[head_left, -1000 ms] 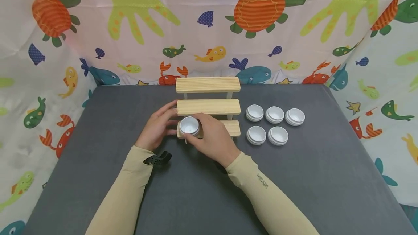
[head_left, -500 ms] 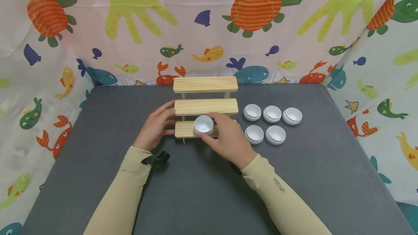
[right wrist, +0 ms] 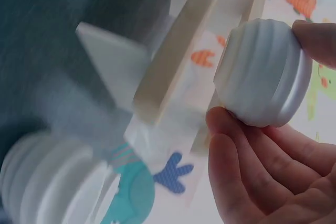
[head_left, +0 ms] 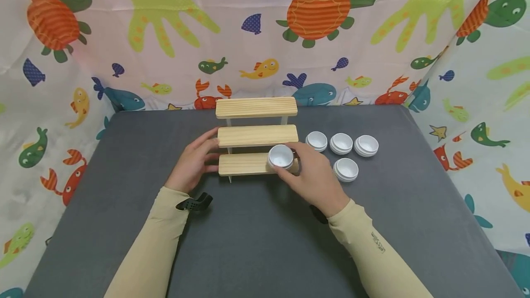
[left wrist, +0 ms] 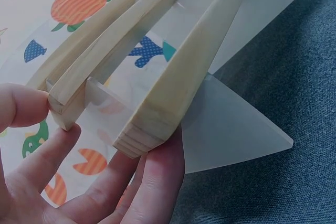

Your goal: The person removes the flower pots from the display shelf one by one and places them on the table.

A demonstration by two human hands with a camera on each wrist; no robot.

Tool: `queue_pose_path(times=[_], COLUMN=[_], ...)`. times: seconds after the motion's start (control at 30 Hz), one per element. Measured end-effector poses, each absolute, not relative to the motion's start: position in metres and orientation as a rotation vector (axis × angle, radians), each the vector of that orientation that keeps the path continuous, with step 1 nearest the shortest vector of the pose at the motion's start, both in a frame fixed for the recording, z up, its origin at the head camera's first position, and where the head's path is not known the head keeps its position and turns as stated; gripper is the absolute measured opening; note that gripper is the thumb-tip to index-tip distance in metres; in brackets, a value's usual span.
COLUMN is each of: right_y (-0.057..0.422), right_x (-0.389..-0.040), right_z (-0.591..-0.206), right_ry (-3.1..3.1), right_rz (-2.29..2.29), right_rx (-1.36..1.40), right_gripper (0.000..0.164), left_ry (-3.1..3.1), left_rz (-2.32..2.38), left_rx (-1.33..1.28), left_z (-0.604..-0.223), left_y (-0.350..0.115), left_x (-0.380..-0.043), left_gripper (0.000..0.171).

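A three-tier wooden stand (head_left: 257, 136) with pale boards and translucent supports stands on the table. My left hand (head_left: 186, 164) holds its left end; in the left wrist view, the fingertips lie against the ends of the boards (left wrist: 163, 103). Between the thumb and fingers of my right hand (head_left: 316, 176) is a small white ribbed bowl (head_left: 280, 156), upright with its opening up. In the head view this bowl overlaps the right part of the lowest board (head_left: 244, 164). The right wrist view shows the bowl's ridged side (right wrist: 265, 74), with fingertips around it.
Several similar white bowls stand right of the stand, such as one at the front (head_left: 345, 169) and one at the far right (head_left: 366, 145). My right hand hides part of that area. A printed curtain (head_left: 174, 72) hangs behind the grey table (head_left: 244, 243).
My right hand has moved right along the lowest board with the white bowl. It now covers one of the bowls on the table. The left hand stays at the stand's left end.
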State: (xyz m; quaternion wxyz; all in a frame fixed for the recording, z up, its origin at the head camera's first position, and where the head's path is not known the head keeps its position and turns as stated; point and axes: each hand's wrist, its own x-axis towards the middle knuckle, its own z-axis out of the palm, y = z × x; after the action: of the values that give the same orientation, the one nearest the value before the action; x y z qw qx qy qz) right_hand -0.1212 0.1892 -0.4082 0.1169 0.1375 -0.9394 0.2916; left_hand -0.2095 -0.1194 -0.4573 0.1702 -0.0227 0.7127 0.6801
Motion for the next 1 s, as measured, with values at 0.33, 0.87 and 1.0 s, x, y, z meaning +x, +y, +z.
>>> queue_pose_path(times=[0.33,0.87,1.0], right_y=[0.239,0.310,0.321], right_x=[-0.112,-0.093,-0.090], right_z=[-0.410,-0.413,-0.417], right_ry=[-2.730,-2.733,-2.724], right_rz=[0.817,0.810,0.783], right_rx=[0.197,-0.120,-0.161], right_gripper=[0.061,0.059,0.060], left_ry=[2.009,2.020,2.025], left_rz=[1.945,1.942,1.941], left_rx=[-0.054,-0.054,-0.049], left_z=[-0.458,-0.459,-0.459], left_y=[-0.120,-0.120,-0.121], left_x=[-0.209,-0.208,-0.208], left_gripper=[0.055,0.053,0.054])
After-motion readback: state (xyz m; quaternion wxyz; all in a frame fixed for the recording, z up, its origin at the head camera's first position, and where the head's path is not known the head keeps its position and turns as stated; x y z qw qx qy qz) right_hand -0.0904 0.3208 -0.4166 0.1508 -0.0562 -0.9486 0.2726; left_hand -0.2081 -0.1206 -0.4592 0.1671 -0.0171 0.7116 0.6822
